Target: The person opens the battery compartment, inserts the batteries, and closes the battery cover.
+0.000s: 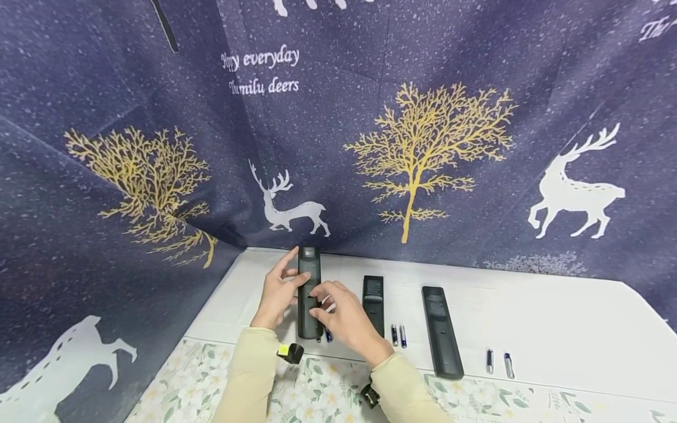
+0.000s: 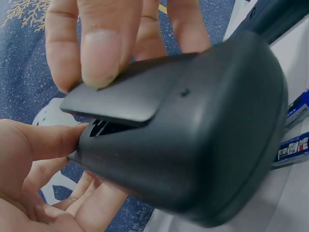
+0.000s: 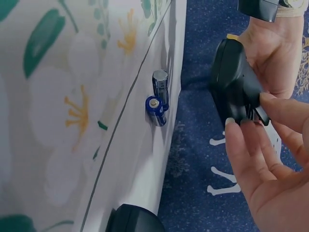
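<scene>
My left hand (image 1: pixel 277 294) grips a black remote control (image 1: pixel 309 324) by its side, back face up, with the thumb lying across its back. The fingers of my right hand (image 1: pixel 346 311) are at its battery cover (image 2: pixel 123 96). One end of that cover stands lifted, and a dark gap into the battery compartment (image 2: pixel 113 128) shows beneath it in the left wrist view. Below the remote, a blue battery (image 3: pixel 156 112) and a silver-and-blue battery (image 3: pixel 160 81) lie side by side on the white table; the remote and my hand partly hide them in the head view.
A second black remote (image 1: pixel 374 294) lies to the right, partly behind my right hand, with a pair of batteries (image 1: pixel 399 336) beside it. Farther right are a third remote (image 1: pixel 442 335) and another pair of batteries (image 1: pixel 509 365). A patterned curtain (image 1: pixel 338 117) hangs behind the table.
</scene>
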A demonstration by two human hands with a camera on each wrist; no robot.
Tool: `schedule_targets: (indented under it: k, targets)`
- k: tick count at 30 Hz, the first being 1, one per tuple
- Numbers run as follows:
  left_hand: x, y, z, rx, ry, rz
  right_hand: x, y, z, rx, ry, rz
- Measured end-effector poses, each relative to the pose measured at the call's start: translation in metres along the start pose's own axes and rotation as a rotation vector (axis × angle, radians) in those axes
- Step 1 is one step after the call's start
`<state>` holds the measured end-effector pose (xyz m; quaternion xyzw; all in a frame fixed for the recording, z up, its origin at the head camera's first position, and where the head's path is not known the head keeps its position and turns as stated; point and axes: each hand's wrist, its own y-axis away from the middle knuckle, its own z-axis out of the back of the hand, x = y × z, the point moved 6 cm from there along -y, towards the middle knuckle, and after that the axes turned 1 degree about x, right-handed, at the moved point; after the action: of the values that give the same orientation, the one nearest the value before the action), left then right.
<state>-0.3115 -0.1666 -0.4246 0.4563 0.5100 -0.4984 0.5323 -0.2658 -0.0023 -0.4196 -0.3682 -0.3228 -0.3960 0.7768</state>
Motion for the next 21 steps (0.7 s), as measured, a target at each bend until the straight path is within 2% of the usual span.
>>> schedule_targets:
  k: [21]
  targets:
    - [0.0018,-0.0022,0.0011,-0.009,0.028,0.009,-0.0016,-0.0023,0.0012,-0.008,-0.209,-0.084]
